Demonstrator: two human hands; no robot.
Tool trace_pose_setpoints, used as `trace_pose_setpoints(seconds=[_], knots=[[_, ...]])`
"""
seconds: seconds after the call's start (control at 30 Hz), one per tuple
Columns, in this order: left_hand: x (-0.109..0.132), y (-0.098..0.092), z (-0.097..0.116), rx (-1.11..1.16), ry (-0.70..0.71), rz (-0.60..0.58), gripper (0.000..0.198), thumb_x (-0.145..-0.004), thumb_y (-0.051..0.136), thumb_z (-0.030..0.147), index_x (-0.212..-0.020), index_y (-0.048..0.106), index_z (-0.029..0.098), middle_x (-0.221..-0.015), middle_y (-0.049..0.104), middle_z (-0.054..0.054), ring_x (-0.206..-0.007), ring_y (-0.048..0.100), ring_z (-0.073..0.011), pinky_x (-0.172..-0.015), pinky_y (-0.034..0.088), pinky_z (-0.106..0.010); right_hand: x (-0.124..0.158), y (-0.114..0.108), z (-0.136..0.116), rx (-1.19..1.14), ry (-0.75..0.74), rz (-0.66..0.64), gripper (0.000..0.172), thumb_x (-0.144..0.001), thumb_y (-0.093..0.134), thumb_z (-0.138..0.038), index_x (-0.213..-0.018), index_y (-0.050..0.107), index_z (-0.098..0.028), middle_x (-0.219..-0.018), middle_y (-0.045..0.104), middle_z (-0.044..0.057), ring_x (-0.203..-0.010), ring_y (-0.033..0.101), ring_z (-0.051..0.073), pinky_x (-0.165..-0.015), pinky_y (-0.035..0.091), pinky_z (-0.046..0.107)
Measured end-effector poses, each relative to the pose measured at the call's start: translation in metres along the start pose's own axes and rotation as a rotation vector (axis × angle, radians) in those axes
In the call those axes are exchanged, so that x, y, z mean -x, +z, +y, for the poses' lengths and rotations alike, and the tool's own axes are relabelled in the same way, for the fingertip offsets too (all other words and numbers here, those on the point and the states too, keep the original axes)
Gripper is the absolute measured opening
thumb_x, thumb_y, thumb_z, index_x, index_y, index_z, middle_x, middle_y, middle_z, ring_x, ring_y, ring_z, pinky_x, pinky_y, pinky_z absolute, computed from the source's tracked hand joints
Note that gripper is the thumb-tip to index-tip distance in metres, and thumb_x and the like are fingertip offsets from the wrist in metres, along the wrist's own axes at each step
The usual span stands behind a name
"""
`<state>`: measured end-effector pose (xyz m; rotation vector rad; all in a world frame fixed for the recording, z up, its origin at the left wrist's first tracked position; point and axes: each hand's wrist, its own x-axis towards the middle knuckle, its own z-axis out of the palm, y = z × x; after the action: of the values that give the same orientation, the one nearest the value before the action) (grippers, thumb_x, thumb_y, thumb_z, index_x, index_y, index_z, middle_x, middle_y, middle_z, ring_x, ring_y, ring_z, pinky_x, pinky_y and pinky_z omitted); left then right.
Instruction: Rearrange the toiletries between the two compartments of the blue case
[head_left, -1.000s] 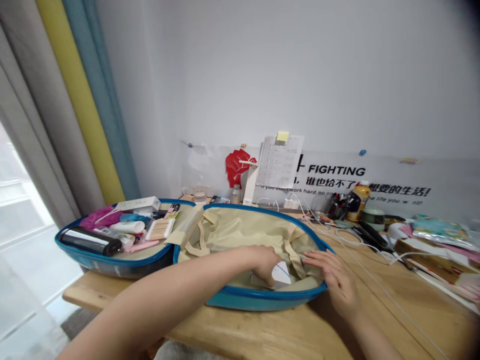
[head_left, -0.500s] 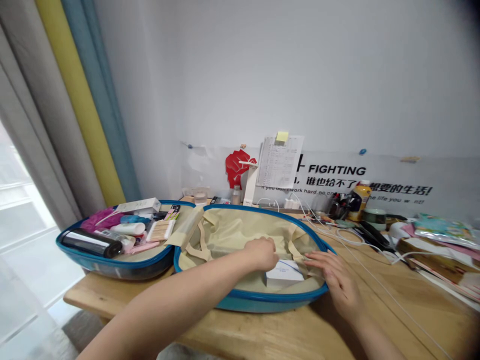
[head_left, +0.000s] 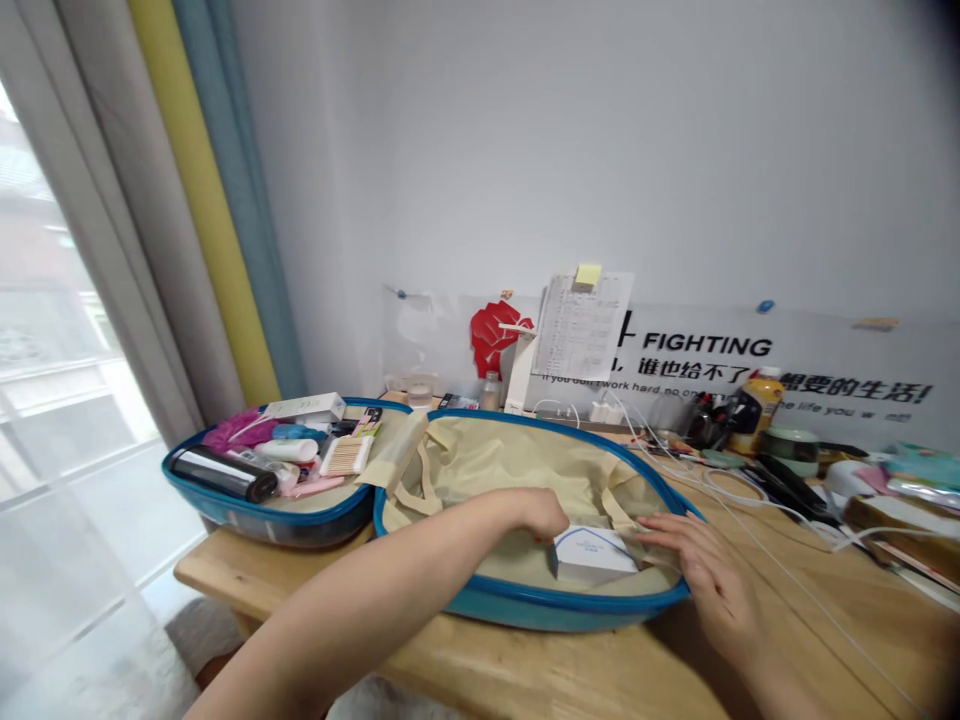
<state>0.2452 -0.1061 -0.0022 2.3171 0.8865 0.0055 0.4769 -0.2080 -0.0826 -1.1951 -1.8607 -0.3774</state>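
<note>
A blue-rimmed suitcase [head_left: 540,590] lies unfolded on the wooden table, its right half lined in beige. My left hand [head_left: 546,513] reaches down into that half with its fingers curled; the fingertips are hidden, so what they hold, if anything, does not show. Just right of it, a white box [head_left: 596,555] with blue print lies on the lining. My right hand [head_left: 709,575] rests over the right rim, fingers stretched out and reaching inside beside the box. A beige elastic strap [head_left: 616,505] hangs between the hands.
The suitcase's left half [head_left: 300,520] holds a black cylinder [head_left: 223,473], a purple cloth [head_left: 238,432], cotton swabs [head_left: 346,455] and a long white box [head_left: 306,408]. White cables [head_left: 739,490], a yellow bottle [head_left: 756,410] and other clutter lie on the right.
The view has shifted, so the scene sits further right. My left hand has tipped lower toward the lining beside the white box. My right hand stays over the rim.
</note>
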Motion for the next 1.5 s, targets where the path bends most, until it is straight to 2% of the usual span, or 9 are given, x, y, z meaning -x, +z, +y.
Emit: trace_pose_setpoints(seconds=[0.2,0.3,0.43,0.6,0.8,1.0,1.17,1.37,1.5], knots=[[0.037,-0.062,-0.030,-0.168,-0.128,0.264,0.035,-0.090,0.042,0.039,-0.118,0.060,0.027,-0.123,0.064,0.002,-0.107,0.060,-0.0115,-0.092,0.043,-0.018,0.000,0.001,0.004,0.013,-0.003,0.002,0.047,-0.094,0.029,-0.040,-0.086,0.072,-0.024,-0.097,0.072,0.006,-0.093,0.066,0.022,-0.093,0.046,0.046],[0.070,-0.107,-0.080,-0.295,-0.305,0.439,0.041,-0.094,0.031,0.035,-0.126,0.054,0.023,-0.134,0.056,-0.002,-0.117,0.055,-0.0134,-0.098,0.040,-0.021,-0.001,0.002,0.002,0.020,-0.005,0.017,0.045,-0.093,0.030,-0.039,-0.085,0.072,-0.025,-0.096,0.072,0.005,-0.092,0.066,0.021,-0.092,0.047,0.046],[0.127,-0.154,-0.160,-0.490,-0.628,0.587,0.047,-0.091,0.032,0.027,-0.133,0.048,0.016,-0.135,0.054,-0.014,-0.123,0.052,-0.0261,-0.101,0.041,-0.037,-0.006,-0.002,-0.004,0.032,-0.017,0.002,0.042,-0.093,0.033,-0.039,-0.085,0.072,-0.026,-0.096,0.073,0.004,-0.092,0.067,0.022,-0.088,0.050,0.045],[0.177,-0.173,-0.233,-0.658,-0.828,0.579,0.055,-0.080,0.048,0.020,-0.135,0.047,0.018,-0.137,0.051,-0.017,-0.126,0.047,-0.0329,-0.101,0.039,-0.047,-0.003,-0.006,-0.001,0.053,-0.036,-0.021,0.040,-0.092,0.034,-0.036,-0.087,0.072,-0.026,-0.099,0.072,0.004,-0.094,0.067,0.023,-0.086,0.052,0.046],[0.169,-0.185,-0.274,-0.708,-0.868,0.482,0.049,-0.077,0.049,0.015,-0.125,0.056,0.016,-0.129,0.058,-0.017,-0.118,0.053,-0.0300,-0.094,0.045,-0.043,-0.001,-0.008,0.002,0.109,-0.071,-0.059,0.037,-0.091,0.036,-0.031,-0.090,0.073,-0.027,-0.103,0.071,0.003,-0.094,0.067,0.021,-0.090,0.052,0.042],[0.155,-0.195,-0.292,-0.718,-0.862,0.444,0.042,-0.070,0.056,0.015,-0.112,0.061,0.014,-0.119,0.064,-0.019,-0.115,0.057,-0.0298,-0.091,0.045,-0.039,-0.018,-0.010,-0.015,0.129,-0.168,0.064,0.035,-0.090,0.038,-0.031,-0.082,0.072,-0.029,-0.091,0.073,0.001,-0.079,0.069,0.019,-0.072,0.055,0.036],[0.158,-0.193,-0.289,-0.700,-0.843,0.474,0.042,-0.068,0.057,0.019,-0.109,0.059,0.011,-0.113,0.064,-0.021,-0.105,0.062,-0.0299,-0.087,0.047,-0.035,-0.014,-0.009,-0.011,0.130,-0.114,0.030,0.038,-0.091,0.036,-0.035,-0.082,0.073,-0.030,-0.092,0.073,0.002,-0.082,0.069,0.022,-0.073,0.056,0.039],[0.159,-0.203,-0.252,-0.683,-0.701,0.607,0.056,-0.080,0.045,0.025,-0.131,0.038,0.002,-0.127,0.053,-0.023,-0.115,0.056,-0.0295,-0.095,0.043,-0.034,0.001,-0.007,0.000,0.102,-0.017,-0.054,0.039,-0.091,0.035,-0.037,-0.087,0.073,-0.029,-0.099,0.072,0.005,-0.092,0.067,0.024,-0.088,0.053,0.047],[0.149,-0.210,-0.200,-0.673,-0.527,0.705,0.062,-0.089,0.037,0.036,-0.142,0.021,0.008,-0.139,0.041,-0.020,-0.123,0.048,-0.0279,-0.102,0.037,-0.036,0.006,-0.008,0.004,0.067,0.008,-0.076,0.038,-0.091,0.035,-0.035,-0.090,0.072,-0.028,-0.104,0.071,0.005,-0.097,0.066,0.025,-0.092,0.050,0.049]])
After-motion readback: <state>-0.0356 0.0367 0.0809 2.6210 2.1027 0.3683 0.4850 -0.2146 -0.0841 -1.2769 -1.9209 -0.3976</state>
